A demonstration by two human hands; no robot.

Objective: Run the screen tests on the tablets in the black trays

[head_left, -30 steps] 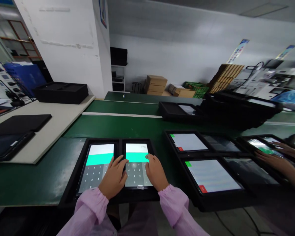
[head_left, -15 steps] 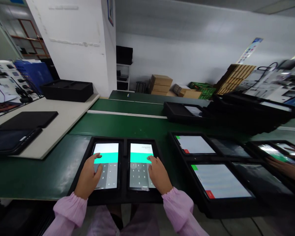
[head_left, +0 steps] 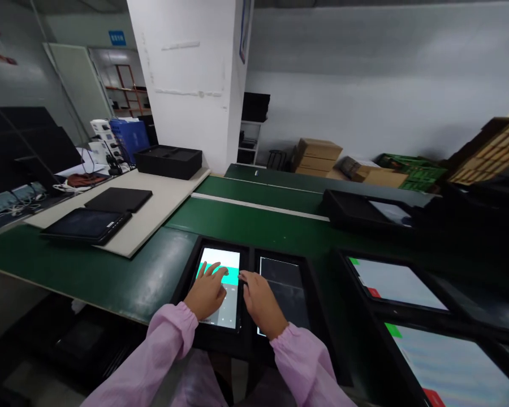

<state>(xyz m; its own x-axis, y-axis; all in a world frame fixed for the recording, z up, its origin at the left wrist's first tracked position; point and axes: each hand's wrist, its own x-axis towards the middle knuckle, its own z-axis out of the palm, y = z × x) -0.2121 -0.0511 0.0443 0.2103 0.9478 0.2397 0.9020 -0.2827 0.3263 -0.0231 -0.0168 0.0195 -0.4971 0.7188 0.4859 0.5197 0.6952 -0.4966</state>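
Note:
Two tablets lie side by side in a black tray (head_left: 185,278) on the green belt in front of me. The left tablet (head_left: 231,264) shows a white and teal screen with a number pad. My left hand (head_left: 206,292) rests on that pad with fingers spread. The right tablet (head_left: 286,280) has a dark screen. My right hand (head_left: 258,302) lies across the divider between the two, its fingertips toward the left tablet's edge. Both hands hold nothing; pink sleeves cover my wrists.
More black trays with lit tablets (head_left: 396,281) (head_left: 458,367) stand to the right. A tray (head_left: 356,210) sits farther back on the belt. On the beige board (head_left: 165,200) at left lie a dark tablet (head_left: 85,224), a flat black case (head_left: 119,199) and a black tray (head_left: 168,161).
The right tablet's screen has gone dark. My right hand moved left toward the divider, my left hand stays on the left tablet. The view swung left, and the co-worker's hands are out of sight.

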